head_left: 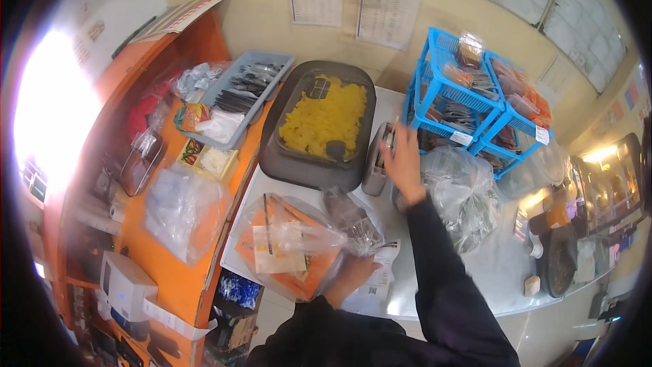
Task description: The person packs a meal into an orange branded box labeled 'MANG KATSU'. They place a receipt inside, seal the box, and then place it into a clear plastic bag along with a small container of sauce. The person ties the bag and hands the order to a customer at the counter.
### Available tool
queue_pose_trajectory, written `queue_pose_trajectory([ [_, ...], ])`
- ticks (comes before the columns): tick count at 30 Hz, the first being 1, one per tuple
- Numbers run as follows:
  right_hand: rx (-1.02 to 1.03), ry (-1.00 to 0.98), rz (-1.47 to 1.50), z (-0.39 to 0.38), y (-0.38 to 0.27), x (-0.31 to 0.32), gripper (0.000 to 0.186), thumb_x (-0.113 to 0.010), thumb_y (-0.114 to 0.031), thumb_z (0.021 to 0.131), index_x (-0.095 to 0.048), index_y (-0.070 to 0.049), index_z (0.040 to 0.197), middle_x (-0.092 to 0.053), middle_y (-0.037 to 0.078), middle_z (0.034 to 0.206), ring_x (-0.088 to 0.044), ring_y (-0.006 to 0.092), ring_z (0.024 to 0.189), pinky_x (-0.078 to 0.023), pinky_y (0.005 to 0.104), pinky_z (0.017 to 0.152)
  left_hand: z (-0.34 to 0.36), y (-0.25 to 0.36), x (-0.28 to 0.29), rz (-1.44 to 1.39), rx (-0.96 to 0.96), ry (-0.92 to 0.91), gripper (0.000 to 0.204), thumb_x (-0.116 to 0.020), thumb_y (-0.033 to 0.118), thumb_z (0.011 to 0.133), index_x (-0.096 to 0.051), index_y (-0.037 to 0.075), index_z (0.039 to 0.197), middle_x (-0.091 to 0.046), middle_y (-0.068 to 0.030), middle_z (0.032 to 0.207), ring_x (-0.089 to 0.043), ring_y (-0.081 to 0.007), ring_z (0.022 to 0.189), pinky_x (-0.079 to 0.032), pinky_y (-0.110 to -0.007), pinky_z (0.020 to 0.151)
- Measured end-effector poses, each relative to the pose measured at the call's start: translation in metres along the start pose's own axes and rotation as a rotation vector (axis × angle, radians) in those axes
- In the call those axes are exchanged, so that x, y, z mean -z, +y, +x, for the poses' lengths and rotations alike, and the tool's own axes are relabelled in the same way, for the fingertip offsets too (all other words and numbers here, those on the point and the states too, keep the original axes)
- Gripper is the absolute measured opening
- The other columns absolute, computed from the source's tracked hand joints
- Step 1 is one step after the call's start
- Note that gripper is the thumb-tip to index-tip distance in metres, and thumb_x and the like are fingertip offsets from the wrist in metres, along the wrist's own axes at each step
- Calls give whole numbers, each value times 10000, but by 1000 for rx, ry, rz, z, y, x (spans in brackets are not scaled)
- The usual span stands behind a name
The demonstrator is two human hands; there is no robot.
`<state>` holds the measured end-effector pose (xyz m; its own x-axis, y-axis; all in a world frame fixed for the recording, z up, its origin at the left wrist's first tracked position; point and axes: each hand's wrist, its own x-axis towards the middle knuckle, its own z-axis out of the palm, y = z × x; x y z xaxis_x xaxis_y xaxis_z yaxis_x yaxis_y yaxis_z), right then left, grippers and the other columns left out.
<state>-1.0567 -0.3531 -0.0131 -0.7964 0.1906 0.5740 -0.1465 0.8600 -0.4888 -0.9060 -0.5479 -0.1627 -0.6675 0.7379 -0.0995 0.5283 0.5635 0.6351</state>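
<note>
My right hand [405, 166] reaches over a narrow metal container [375, 166] beside the dark tray. Its fingers are closed at the container's contents; what they grip is too small and blurred to name. Low in the middle, my left hand [353, 277] is closed at the lower edge of a clear plastic bag [356, 224] with something dark inside. Another clear bag [272, 217] lies left of it, over an orange item and a beige printed paper [278, 248]. A printed slip [380, 275] lies beside my left hand.
A dark tray [272, 143] holds a pan of chopped yellow food [322, 122]. Left stands an orange counter [153, 231] with a grey cutlery tray [234, 132] and plastic bags. Blue stacked baskets [441, 105] with packets and a large clear bag [462, 190] stand right of my right hand.
</note>
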Motion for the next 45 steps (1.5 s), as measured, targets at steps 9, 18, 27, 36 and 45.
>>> queue_pose_trajectory([
  [9,126,-366,300,-169,-72,34,429,-698,-76,707,-630,-140,1126,-451,150,1320,-364,385,1273,-287,474,1073,10,-1,0,-429,-213,401,419,-563,165,863,-471,-1,1236,-490,-220,1242,-447,-342,1208,-359,-451,987],
  [18,211,-119,260,-52,-128,6,307,-562,34,748,-645,-109,1007,-644,93,1015,-647,300,850,-519,388,740,-4,0,4,-224,-40,215,589,-640,137,812,-363,-62,1292,-421,-278,1260,-407,-421,1214,-358,-454,988],
  [27,193,-450,415,2,-124,-32,413,-631,-116,766,-589,-122,1176,-604,126,1084,-588,317,989,-465,367,863,-66,32,72,-473,-83,226,602,-656,116,823,-350,37,1335,-523,-253,1191,-522,-409,1107,-417,-433,937],
  [36,56,-579,492,-20,-99,19,557,-780,-250,723,-573,-138,1227,-538,69,982,-513,215,976,-409,322,855,-102,37,143,-414,-136,399,527,-693,80,788,-502,92,1279,-592,-190,1131,-584,-346,1045,-471,-379,884],
  [45,51,-441,678,-49,-100,23,539,-776,-264,735,-590,-90,1210,-551,59,1101,-515,194,1021,-431,313,838,-122,41,169,-443,-158,515,365,-711,66,789,-603,32,1136,-623,-160,1069,-614,-248,990,-483,-338,853],
])
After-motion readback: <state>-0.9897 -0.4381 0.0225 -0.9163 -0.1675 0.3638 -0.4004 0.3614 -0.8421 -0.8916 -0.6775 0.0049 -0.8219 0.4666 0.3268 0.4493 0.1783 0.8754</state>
